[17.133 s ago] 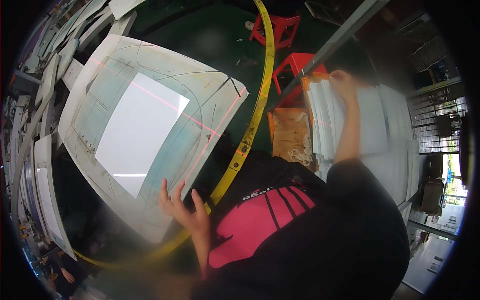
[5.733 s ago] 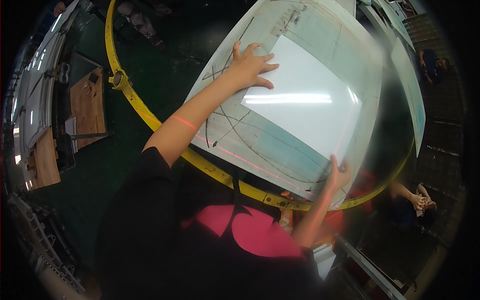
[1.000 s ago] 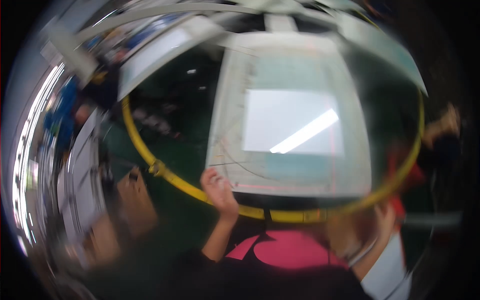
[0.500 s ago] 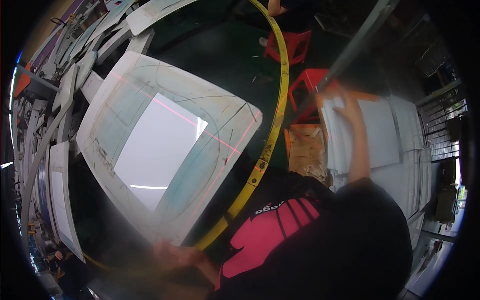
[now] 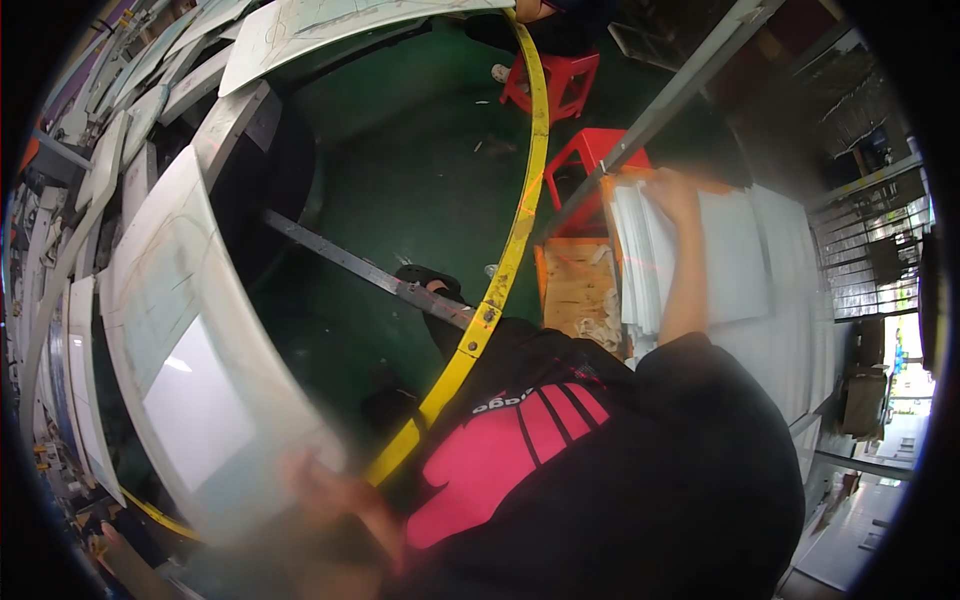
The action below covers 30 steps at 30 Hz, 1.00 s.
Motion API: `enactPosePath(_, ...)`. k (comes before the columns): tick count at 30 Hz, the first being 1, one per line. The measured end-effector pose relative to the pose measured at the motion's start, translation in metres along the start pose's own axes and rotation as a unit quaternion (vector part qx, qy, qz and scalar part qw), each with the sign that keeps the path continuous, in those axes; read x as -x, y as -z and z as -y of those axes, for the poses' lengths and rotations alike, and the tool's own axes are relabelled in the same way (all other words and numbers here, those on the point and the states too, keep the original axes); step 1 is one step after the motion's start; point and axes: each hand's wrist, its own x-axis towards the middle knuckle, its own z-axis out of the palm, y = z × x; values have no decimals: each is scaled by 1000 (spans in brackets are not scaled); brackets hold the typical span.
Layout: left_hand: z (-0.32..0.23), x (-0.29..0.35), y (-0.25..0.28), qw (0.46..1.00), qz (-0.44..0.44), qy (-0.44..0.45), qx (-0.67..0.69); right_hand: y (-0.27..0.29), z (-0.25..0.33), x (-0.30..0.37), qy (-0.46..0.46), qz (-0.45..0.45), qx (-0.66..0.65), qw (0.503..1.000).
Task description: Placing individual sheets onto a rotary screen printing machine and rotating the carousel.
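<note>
The fingers [image 5: 658,182] of the right hand [image 5: 678,200] are bent over the far edge of a stack of white sheets [image 5: 725,265], which is placed at the person's right; whether a sheet is pinched between them cannot be told. The left hand [image 5: 335,492] is blurred, held by the near corner of a pale board [image 5: 275,400]; whether its fingers are spread or pressed together, and whether the board is touched, cannot be made out. On that board, at the left, a single white sheet [image 5: 200,405] is laid flat, well apart from the stack.

Just beside the stack, a wooden panel [image 5: 572,285] is seen, with crumpled pale scraps [image 5: 600,332] at its near end. Beyond the panel, two red stools are set on the green floor [image 5: 400,150], the nearer one [image 5: 590,145] partly crossed by a grey metal bar [image 5: 680,115]. Between board and stack, a curved yellow rail [image 5: 522,215] is met by a straight metal arm [image 5: 360,262]. Farther off, another pale board [image 5: 330,42] is seen at the top.
</note>
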Motion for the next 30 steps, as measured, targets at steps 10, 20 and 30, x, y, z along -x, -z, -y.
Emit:
enactPosePath(10, -2, 10, -3, 989, 17, 87, 120, 16, 21, 1, -4, 28, 1, 1000)
enactPosePath(20, -10, 10, -18, 977, 74, 108, 168, 39, 3, -8, 80, -18, -191, 978)
enactPosePath(30, -91, -30, -102, 811, 474, 84, 332, 161, 123, 71, 209, -43, -279, 936)
